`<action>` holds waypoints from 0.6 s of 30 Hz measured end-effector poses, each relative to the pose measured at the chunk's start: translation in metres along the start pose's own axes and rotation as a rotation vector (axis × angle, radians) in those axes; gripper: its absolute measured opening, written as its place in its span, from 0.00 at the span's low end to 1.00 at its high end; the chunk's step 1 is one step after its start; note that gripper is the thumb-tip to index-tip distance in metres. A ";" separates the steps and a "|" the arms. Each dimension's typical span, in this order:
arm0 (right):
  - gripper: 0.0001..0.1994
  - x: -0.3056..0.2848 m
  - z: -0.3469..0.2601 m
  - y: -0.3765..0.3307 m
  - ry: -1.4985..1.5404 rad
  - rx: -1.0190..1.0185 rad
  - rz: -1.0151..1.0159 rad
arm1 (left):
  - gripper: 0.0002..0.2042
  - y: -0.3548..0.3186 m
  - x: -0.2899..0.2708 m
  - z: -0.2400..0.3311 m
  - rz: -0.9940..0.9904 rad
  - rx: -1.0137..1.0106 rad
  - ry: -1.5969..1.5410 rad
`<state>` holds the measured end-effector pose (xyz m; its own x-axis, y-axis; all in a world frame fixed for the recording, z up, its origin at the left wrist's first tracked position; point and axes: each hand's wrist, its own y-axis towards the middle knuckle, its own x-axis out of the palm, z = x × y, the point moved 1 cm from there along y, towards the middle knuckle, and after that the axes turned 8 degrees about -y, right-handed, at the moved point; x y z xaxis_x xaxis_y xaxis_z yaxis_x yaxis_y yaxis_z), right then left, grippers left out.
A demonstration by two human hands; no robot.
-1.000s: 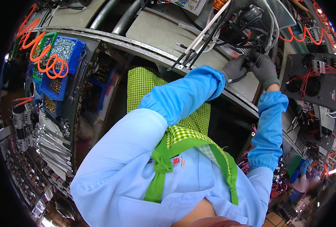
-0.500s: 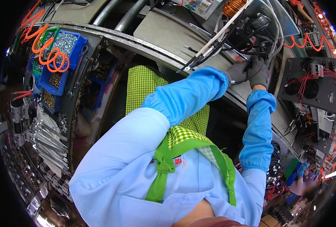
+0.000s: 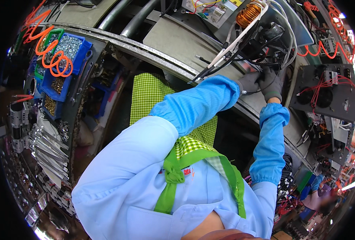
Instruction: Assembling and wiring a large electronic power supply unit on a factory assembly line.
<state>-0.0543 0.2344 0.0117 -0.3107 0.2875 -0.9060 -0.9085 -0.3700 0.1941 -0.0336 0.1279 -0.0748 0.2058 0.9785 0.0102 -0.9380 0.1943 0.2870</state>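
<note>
My left hand point(image 3: 249, 83), in a grey glove, is closed at the near side of an electrical assembly. A thin black cable point(image 3: 245, 93) with a pale tip sticks out from under it. Right beside it, almost touching, is my right hand point(image 3: 272, 83), also gloved, its fingers curled around something hidden. Black and white cables point(image 3: 221, 57) hang over the bench close to both hands. Behind them stand a copper coil point(image 3: 248, 15) and a dark round component point(image 3: 274, 31). The fingertips of both hands are lost among the wires.
Blue bins point(image 3: 74, 50) of bolts and nuts stand at the left, with an orange coiled hose point(image 3: 57, 64) above. Wrenches point(image 3: 82, 76) and flat metal strips point(image 3: 47, 150) lie nearby. A dark panel with fans point(image 3: 325, 90) and red wires is at the right. A person point(image 3: 317, 200) is farther off.
My right hand has shifted slightly toward me and its back looks more stretched out. The left hand stays beside it. The whole view has shifted a little, showing more of the assembly.
</note>
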 end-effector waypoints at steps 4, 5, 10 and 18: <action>0.23 0.007 0.003 0.002 0.163 0.052 -0.112 | 0.18 0.003 0.002 -0.002 -0.032 0.004 0.048; 0.23 0.006 -0.001 0.001 0.135 0.062 0.015 | 0.19 0.004 0.002 -0.004 -0.033 0.024 0.059; 0.20 0.003 -0.001 0.001 0.092 0.051 -0.018 | 0.21 0.000 -0.003 0.006 -0.017 -0.020 0.012; 0.18 -0.020 -0.021 0.000 -0.028 0.110 0.009 | 0.19 0.004 -0.003 -0.008 -0.045 -0.045 0.074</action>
<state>-0.0424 0.2098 0.0224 -0.3253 0.3096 -0.8935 -0.9303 -0.2739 0.2438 -0.0399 0.1266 -0.0810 0.2285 0.9708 -0.0725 -0.9403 0.2394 0.2418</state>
